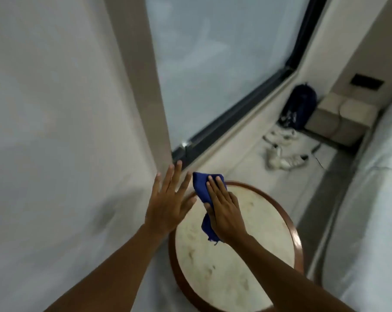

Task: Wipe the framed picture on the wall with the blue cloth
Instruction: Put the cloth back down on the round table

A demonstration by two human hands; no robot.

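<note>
My right hand (224, 212) holds the blue cloth (202, 188) above the far left part of a round table. The cloth sticks out past my fingertips and hangs down below my palm. My left hand (168, 199) is raised beside it with fingers spread and nothing in it, close to the white wall (55, 131). No framed picture is visible in this view.
The round table (289, 224) has a pale marbled top and a brown rim. A large dark-framed window (213, 64) rises behind it. On the floor lie white shoes (282, 158) and a dark backpack (300, 106) beside a low beige bedside unit (339, 120). A white bed (375, 199) fills the right.
</note>
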